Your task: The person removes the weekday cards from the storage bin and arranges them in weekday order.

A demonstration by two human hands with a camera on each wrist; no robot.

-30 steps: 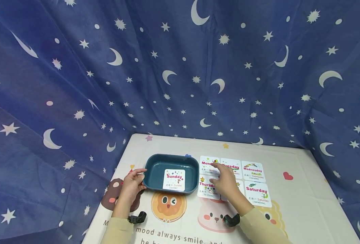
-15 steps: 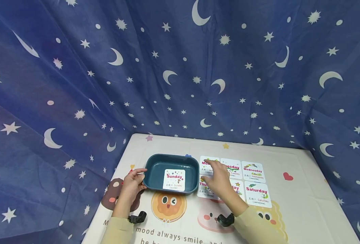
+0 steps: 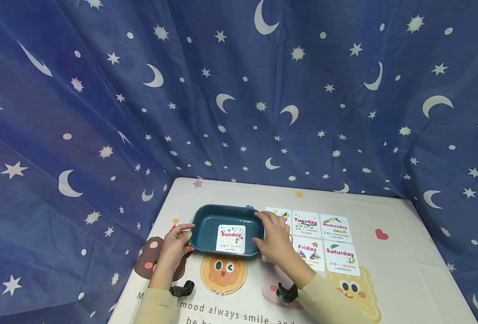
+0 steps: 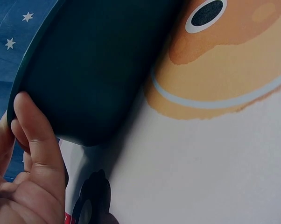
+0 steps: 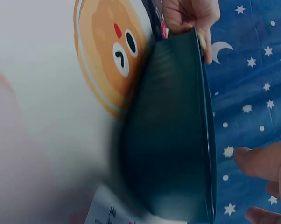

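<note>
A dark teal rectangular tray (image 3: 206, 222) with rounded corners stands on the table, a square white "Sunday" card (image 3: 231, 239) lying face up in it. My left hand (image 3: 175, 247) pinches the tray's left end; in the left wrist view the thumb (image 4: 35, 126) presses the outer wall and other fingers lie behind the rim. My right hand (image 3: 274, 238) hovers at the tray's right end, fingers spread. In the right wrist view its thumb (image 5: 262, 161) is apart from the rim. Beneath it the Monday card (image 3: 282, 216) is partly covered and the Thursday card almost wholly.
Right of the tray lie the Tuesday (image 3: 305, 223), Wednesday (image 3: 335, 227), Friday (image 3: 308, 253) and Saturday (image 3: 341, 257) cards in two rows. A printed cloth (image 3: 401, 288) covers the table. Behind hangs a blue curtain (image 3: 239, 112) with moons and stars.
My right hand has moved left from above the Monday and Thursday cards to the tray's right end, uncovering the Tuesday and Friday cards. The left hand and tray have stayed put.
</note>
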